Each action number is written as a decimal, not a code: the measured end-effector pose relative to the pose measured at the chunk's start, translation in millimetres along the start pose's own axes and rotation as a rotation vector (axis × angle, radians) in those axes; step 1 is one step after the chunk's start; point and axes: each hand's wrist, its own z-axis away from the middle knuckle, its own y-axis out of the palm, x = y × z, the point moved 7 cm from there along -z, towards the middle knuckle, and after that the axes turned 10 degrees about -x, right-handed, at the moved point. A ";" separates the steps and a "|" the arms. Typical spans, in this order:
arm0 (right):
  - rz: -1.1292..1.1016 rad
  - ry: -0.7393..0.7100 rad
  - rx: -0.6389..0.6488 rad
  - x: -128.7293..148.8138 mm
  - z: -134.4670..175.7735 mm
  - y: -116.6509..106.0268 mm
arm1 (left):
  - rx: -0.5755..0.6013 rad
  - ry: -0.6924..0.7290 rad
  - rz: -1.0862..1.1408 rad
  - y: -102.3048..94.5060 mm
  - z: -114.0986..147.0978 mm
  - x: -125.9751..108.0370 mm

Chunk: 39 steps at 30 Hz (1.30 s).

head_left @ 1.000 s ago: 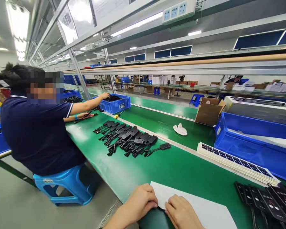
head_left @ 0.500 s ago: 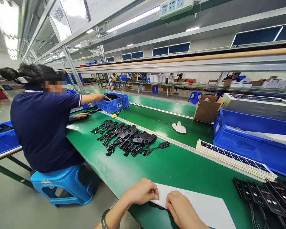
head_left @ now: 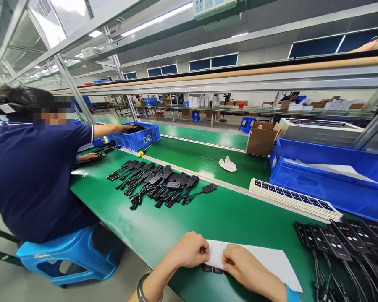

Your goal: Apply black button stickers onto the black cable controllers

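Observation:
A white sheet point(head_left: 264, 262) of labels lies at the bench's near edge, its blank side facing up. Dark labels point(head_left: 212, 269) show along its near edge, below the fingers. My left hand point(head_left: 192, 250) pinches the sheet at its left end, fingers curled in. Just to the right, my right hand point(head_left: 239, 264) has its thumb and fingers pressed together on the near edge. Several black controllers with cables point(head_left: 337, 243) lie in a pile to the right. Farther left are many black cabled modules point(head_left: 157, 178) in a spread heap.
A stack of label sheets point(head_left: 296, 199) rests in front of a blue bin point(head_left: 321, 180). A white glove point(head_left: 227, 164) and a cardboard box point(head_left: 261, 138) sit across the green bench point(head_left: 173, 222). On the left a co-worker point(head_left: 34, 167) reaches into a blue crate point(head_left: 141, 136).
My view has turned slightly right, bringing more of the controller pile in. Both hands stay pinched on the sheet; the dark labels at its near edge show more clearly.

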 end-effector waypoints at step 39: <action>0.166 0.090 0.046 -47.1 12.9 -28.3 | 0.016 -0.016 -0.077 27.0 -32.9 -35.9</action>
